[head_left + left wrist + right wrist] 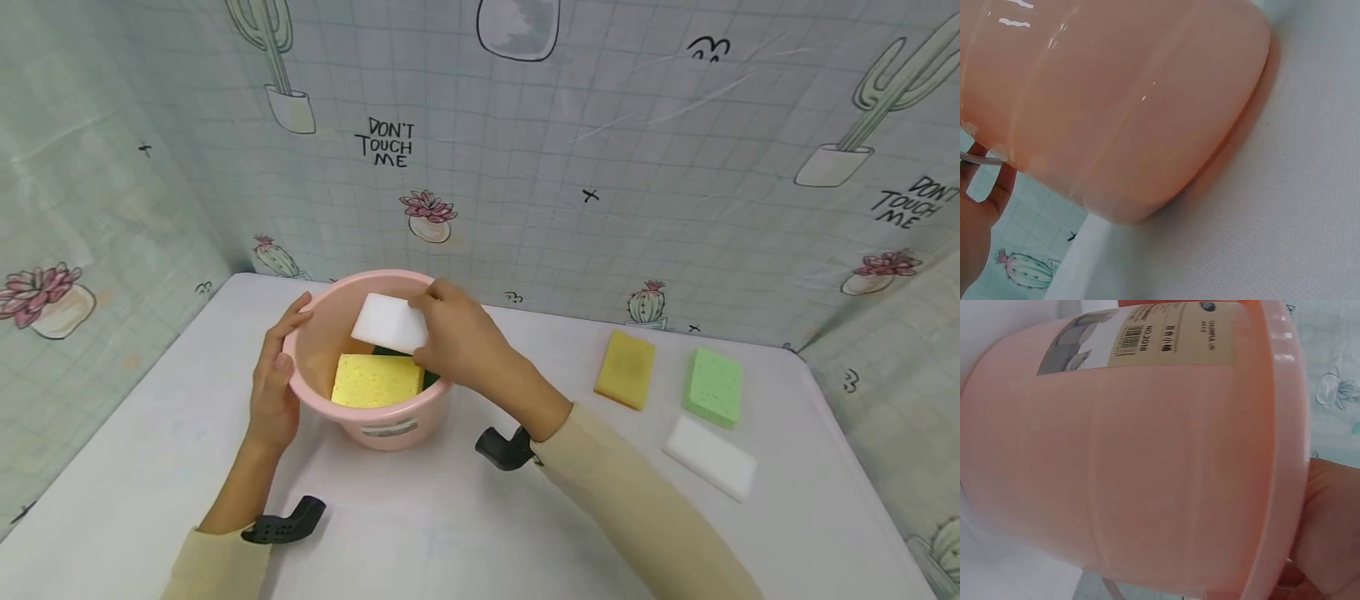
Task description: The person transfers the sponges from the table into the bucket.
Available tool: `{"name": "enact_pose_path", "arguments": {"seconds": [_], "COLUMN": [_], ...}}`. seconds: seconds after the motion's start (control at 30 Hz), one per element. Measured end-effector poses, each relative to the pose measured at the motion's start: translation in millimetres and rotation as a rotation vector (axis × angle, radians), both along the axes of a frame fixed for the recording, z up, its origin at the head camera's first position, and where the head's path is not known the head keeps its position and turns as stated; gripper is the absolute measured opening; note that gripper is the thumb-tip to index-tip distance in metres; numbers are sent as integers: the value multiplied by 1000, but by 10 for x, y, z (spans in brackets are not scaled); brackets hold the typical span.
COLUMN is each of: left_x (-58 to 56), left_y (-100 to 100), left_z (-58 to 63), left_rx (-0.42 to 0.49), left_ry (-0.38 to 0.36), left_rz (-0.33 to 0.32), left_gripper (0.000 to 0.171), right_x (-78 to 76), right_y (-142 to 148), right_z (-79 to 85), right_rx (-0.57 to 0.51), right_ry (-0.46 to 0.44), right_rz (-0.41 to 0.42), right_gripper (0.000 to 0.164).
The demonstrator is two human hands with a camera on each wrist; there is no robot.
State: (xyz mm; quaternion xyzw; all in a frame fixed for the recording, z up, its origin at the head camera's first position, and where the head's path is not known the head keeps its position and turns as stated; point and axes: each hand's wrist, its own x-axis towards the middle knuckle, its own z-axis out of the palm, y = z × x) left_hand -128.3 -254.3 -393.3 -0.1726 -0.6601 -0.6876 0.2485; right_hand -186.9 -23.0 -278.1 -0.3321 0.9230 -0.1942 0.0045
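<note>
A pink plastic bucket stands on the table with its mouth tilted toward the head camera. My left hand grips its left rim; in the left wrist view, the fingers of that hand reach the rim beside the handle. Over the bucket's mouth, my right hand pinches a white sponge by its right end. Below that sponge, a yellow sponge lies inside, with something dark green partly hidden behind it. The right wrist view shows mostly the bucket wall; the held sponge is hidden there.
To the right on the white table lie a darker yellow sponge, a light green sponge and a second white sponge. A patterned cloth hangs behind and at both sides.
</note>
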Motion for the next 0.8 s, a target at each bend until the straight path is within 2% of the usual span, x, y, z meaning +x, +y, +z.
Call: {"name": "enact_pose_path", "arguments": {"seconds": [0.17, 0.8], "left_x": [-6, 5], "left_y": [12, 11], "left_z": [0, 11], "left_rx": [-11, -29], "left_ry": [5, 13], "left_rz": [2, 18], "left_gripper": [48, 49], "right_x": [-26, -55], "right_y": [-44, -197], "right_z": [-7, -12], "right_rx": [101, 284], "right_ry": [10, 14], "right_rz": [14, 17], "right_gripper": [55, 49]}}
